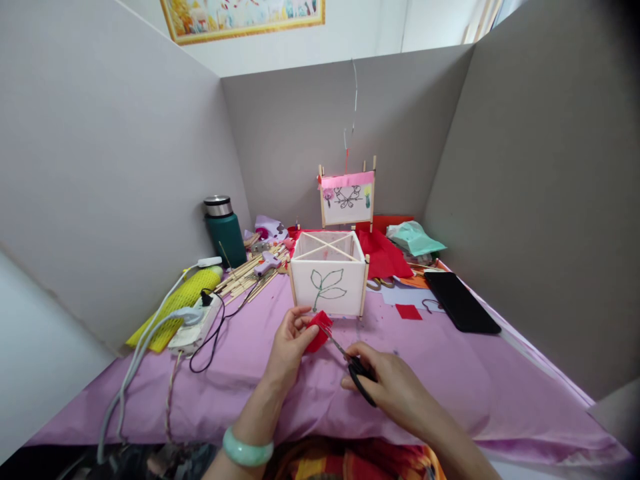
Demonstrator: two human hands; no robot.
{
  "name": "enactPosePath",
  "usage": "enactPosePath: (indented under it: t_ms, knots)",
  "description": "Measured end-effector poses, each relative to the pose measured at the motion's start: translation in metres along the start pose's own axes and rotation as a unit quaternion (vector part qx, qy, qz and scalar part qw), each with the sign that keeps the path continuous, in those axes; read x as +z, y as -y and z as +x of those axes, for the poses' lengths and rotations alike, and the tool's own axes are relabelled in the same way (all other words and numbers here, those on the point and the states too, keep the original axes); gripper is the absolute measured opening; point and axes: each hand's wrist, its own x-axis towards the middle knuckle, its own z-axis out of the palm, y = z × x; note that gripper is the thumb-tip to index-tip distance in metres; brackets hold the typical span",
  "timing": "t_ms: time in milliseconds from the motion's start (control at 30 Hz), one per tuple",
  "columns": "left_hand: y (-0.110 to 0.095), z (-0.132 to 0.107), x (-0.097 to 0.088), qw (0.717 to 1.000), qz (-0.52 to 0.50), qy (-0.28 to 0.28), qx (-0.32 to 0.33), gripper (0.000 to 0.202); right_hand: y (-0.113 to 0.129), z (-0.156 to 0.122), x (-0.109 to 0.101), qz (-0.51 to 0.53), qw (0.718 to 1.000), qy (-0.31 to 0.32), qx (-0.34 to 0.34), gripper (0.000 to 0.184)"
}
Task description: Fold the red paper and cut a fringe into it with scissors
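My left hand (pixel 293 337) pinches a small piece of red paper or cloth (pixel 319 333) whose upper edge looks cut into a fringe. In my right hand (pixel 375 373) is a pair of scissors (pixel 357 373) with black handles, its blades reaching to the red piece. Just beyond my hands stands a white box lantern (pixel 327 287) with wooden corner sticks, crossed sticks on top and a green leaf drawing on its front. To the right of it a red square (pixel 409 312) lies flat on the table.
A power strip (pixel 195 327) with cables, a yellow mesh sleeve (pixel 175 300), a green bottle (pixel 225 230), a glue gun (pixel 267 263) and wooden sticks (pixel 240 277) are at left. A smaller lantern (pixel 347 203) hangs behind. A black tablet (pixel 463 301) lies right on the purple tablecloth (pixel 450 387).
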Motion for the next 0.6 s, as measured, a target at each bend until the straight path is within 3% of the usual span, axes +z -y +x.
enactPosePath:
  t_ms: [600]
  knots:
    - [-0.0009,-0.0007,0.0009,1.0,0.003,-0.006,-0.005,0.043,-0.0072,0.0026,0.004,-0.004,1.0,-0.009,-0.007,0.016]
